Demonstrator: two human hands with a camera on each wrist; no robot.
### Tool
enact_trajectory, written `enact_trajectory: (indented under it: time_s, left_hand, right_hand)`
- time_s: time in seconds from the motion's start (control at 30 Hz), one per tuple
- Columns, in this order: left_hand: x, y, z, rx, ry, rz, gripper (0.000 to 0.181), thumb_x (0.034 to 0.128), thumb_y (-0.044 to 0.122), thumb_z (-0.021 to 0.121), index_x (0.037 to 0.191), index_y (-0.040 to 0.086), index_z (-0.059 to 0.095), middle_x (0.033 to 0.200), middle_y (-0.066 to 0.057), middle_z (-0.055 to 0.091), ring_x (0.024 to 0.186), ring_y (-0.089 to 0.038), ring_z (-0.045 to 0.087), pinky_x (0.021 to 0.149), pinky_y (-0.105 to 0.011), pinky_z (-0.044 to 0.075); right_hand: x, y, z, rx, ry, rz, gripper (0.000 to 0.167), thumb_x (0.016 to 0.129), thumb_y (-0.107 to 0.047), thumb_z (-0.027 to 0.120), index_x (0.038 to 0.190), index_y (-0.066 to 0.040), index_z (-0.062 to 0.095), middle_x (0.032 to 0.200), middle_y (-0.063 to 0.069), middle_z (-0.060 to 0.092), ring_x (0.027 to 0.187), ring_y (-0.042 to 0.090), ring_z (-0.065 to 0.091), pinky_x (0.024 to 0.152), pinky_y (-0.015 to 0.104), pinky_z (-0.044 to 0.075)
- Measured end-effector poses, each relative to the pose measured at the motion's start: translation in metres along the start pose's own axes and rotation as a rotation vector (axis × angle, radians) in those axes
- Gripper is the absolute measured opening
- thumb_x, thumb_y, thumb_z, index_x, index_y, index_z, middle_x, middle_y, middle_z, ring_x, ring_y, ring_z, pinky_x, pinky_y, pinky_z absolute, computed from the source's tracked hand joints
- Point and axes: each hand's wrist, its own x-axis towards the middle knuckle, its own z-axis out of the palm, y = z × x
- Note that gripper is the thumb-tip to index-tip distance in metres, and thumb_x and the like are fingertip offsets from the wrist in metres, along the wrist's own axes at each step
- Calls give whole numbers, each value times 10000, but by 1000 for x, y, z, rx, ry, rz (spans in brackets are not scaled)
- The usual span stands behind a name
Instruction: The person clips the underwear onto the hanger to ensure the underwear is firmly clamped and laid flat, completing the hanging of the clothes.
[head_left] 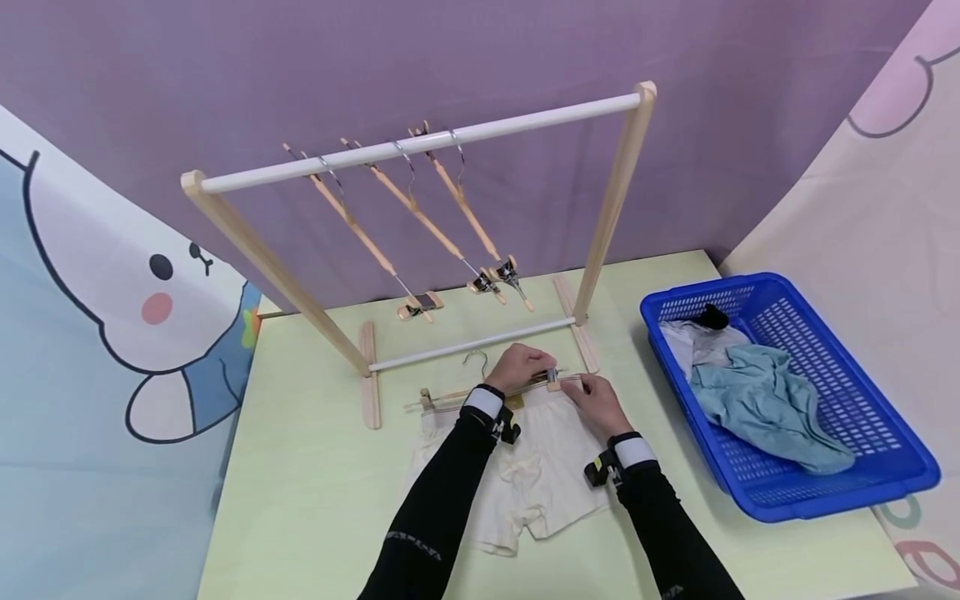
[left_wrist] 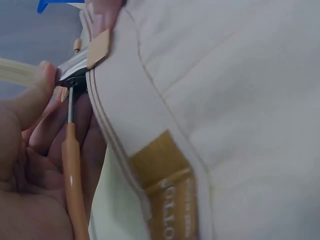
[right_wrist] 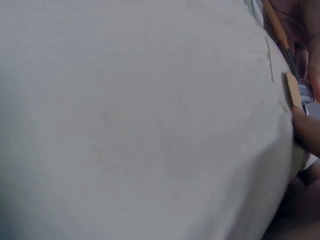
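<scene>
Sleeves point(head_left: 437, 510) reached over shorts point(head_left: 543, 467); at their waist, left hand point(head_left: 521, 367) pinched a clip point(head_left: 553, 382), right hand point(head_left: 597, 403) their edge: apparently clipping, release due next.

From where I stood, a plain purple backdrop point(head_left: 540, 200) filled the top of the frame, a blue-and-white wall point(head_left: 67, 408) with a pink-cheeked cartoon critter point(head_left: 123, 283) took the left, a pinkish wall point(head_left: 862, 225) the right, and a pale yellow-green table point(head_left: 315, 492) sat lower centre.

cream shorts point(head_left: 543, 475) with mustard-brown label point(left_wrist: 160, 160), blue basket point(head_left: 873, 404), teal cloth point(head_left: 772, 400), black sleeves point(head_left: 442, 504), purple backdrop point(head_left: 375, 58), white rail point(head_left: 525, 123)
</scene>
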Motion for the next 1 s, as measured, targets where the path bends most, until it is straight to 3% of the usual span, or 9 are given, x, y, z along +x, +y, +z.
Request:
enact_trajectory:
  time_s: [0.17,0.3,0.43,0.57,0.83,1.0]
  left_hand:
    - [2,3,6,-104,-19,-40,267,981,255,644,1096,43,758,1037,-104,754,948,-187,716,836,-251,543]
    - [4,8,9,-95,-21,-45,290,992,278,625,1127,52,747,1066,-98,749,965,-187,712,847,-253,541]
    - [4,13,11,-30,2,-56,285,986,296,632,1113,74,759,1046,-84,756,954,-189,708,821,-247,533]
    - [4,16,12,-2,21,-66,273,968,304,660,1080,83,773,1009,-74,764,935,-183,715,799,-229,528]
    - [8,10,16,-83,-35,-28,270,971,303,656,1082,84,768,1017,-44,763,952,-120,702,831,-220,525]
    - [4,10,21,-55,0,-18,350,977,333,642,1192,65,707,1096,-52,745,1056,-158,686,915,-274,515]
  right_hand:
    - [0,3,-9,43,-47,17,427,1014,-355,576,744,-30,514,602,-46,324,536,126,337,550,260,303]
    - [-1,2,-16,91,-98,40,517,1014,-417,553,662,-88,366,560,-58,279,482,111,279,523,261,283]
    - [-2,-1,-18,131,-168,79,497,1019,-440,530,689,-80,438,553,-60,307,482,115,318,518,267,318]
    - [-2,-3,-17,119,-170,92,484,1005,-429,565,681,-85,461,566,-70,313,498,114,333,523,256,316]
    - [-5,-8,-17,94,-175,77,484,1011,-390,570,662,-98,404,557,-66,297,478,108,309,496,257,292]
    - [-3,-1,-16,29,-159,33,443,1029,-384,536,714,-90,433,610,-43,300,533,121,311,542,269,296]
